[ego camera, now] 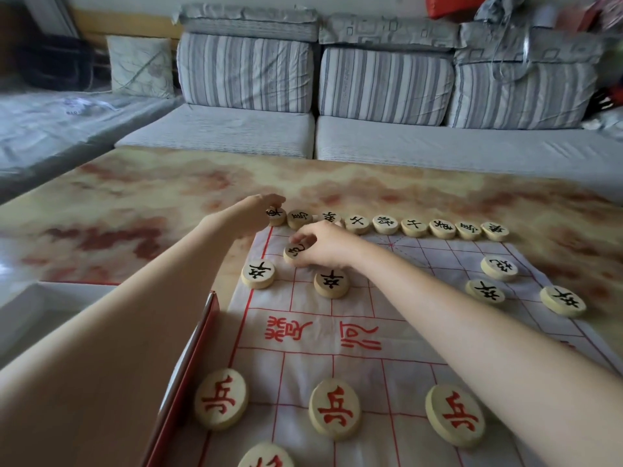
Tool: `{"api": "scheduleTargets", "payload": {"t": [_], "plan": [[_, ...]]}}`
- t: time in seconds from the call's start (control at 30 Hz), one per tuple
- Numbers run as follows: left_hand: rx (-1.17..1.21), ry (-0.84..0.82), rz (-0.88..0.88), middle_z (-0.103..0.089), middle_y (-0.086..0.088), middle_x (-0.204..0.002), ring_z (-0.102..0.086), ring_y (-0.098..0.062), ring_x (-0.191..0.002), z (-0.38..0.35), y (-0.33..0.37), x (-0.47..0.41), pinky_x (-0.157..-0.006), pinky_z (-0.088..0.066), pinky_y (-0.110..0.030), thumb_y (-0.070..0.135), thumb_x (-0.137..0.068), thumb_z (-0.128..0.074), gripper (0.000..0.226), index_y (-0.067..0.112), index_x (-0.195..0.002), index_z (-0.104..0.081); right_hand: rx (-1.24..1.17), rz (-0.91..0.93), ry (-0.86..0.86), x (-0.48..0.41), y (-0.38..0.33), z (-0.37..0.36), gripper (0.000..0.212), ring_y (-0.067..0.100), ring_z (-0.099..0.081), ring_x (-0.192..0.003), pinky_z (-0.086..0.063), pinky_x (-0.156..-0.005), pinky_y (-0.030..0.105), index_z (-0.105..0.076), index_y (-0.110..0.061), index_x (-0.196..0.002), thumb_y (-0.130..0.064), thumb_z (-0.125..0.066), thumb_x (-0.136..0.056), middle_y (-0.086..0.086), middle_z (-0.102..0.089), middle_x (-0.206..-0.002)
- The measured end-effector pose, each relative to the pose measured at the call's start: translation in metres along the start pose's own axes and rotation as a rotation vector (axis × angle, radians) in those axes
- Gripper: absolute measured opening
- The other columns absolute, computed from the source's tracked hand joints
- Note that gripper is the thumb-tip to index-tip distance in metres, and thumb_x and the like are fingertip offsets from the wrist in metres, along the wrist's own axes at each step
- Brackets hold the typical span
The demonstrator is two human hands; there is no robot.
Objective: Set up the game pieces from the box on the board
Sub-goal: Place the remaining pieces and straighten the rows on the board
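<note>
Head view: left hand (253, 215) at 11 o'clock of the board (421, 281), fingers curled onto the corner piece (276, 217) of the black back row (386, 225). Right hand (325, 246), at 5 o'clock from it, pinches the cannon piece (295, 253) on the cloth. Red soldier pieces (334, 413) at 6 o'clock, box (199, 348) at 8 o'clock, all on the marbled table (151, 197).

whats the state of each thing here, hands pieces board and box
left hand, fingers curled on the far-left corner piece
right hand, pinching a black-lettered piece
back row, lined up face up along the far edge
black soldiers, flat, face up
red soldiers, flat, face up
board, cloth spread flat
box, beside the board's left edge, inside hidden
</note>
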State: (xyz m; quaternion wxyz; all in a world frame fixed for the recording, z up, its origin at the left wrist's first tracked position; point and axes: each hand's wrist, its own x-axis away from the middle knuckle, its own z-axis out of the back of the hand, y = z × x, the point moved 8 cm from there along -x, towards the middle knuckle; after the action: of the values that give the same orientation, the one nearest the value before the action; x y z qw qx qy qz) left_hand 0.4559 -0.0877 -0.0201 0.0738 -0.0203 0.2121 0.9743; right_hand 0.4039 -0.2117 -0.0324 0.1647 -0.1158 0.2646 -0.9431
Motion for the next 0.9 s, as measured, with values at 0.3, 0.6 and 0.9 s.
{"api": "scheduleTargets", "payload": {"t": [0.3, 0.6, 0.9], "plan": [[0.061, 0.157, 0.046, -0.055, -0.017, -0.117, -0.056, -0.031, -0.104, 0.006, -0.019, 0.007, -0.093, -0.042, -0.033, 0.033, -0.081, -0.065, 0.045, 0.013, -0.121, -0.057, -0.036, 0.047, 0.134, 0.011, 0.001, 0.007, 0.064, 0.017, -0.046, -0.116, -0.039, -0.090, 0.028, -0.053, -0.022, -0.125, -0.052, -0.070, -0.070, 0.001, -0.047, -0.126], [0.092, 0.222, 0.121, -0.061, -0.015, -0.113, -0.054, -0.027, -0.106, 0.007, -0.026, 0.008, -0.086, -0.041, -0.030, 0.032, -0.074, -0.072, 0.047, 0.010, -0.114, -0.061, -0.019, -0.009, 0.098, 0.008, 0.008, 0.002, 0.061, 0.023, -0.050, -0.116, -0.044, -0.095, 0.034, -0.054, -0.022, -0.123, -0.037, -0.077, -0.069, 0.003, -0.056, -0.124], [0.218, 0.220, 0.165, -0.065, -0.010, -0.110, -0.059, -0.022, -0.097, 0.006, -0.034, 0.010, -0.076, -0.038, -0.024, 0.034, -0.073, -0.074, 0.058, 0.008, -0.121, -0.056, -0.139, 0.020, 0.078, 0.012, 0.011, 0.001, 0.069, 0.019, -0.049, -0.117, -0.043, -0.099, 0.036, -0.050, -0.023, -0.129, -0.037, -0.078, -0.068, 0.001, -0.052, -0.130]]}}
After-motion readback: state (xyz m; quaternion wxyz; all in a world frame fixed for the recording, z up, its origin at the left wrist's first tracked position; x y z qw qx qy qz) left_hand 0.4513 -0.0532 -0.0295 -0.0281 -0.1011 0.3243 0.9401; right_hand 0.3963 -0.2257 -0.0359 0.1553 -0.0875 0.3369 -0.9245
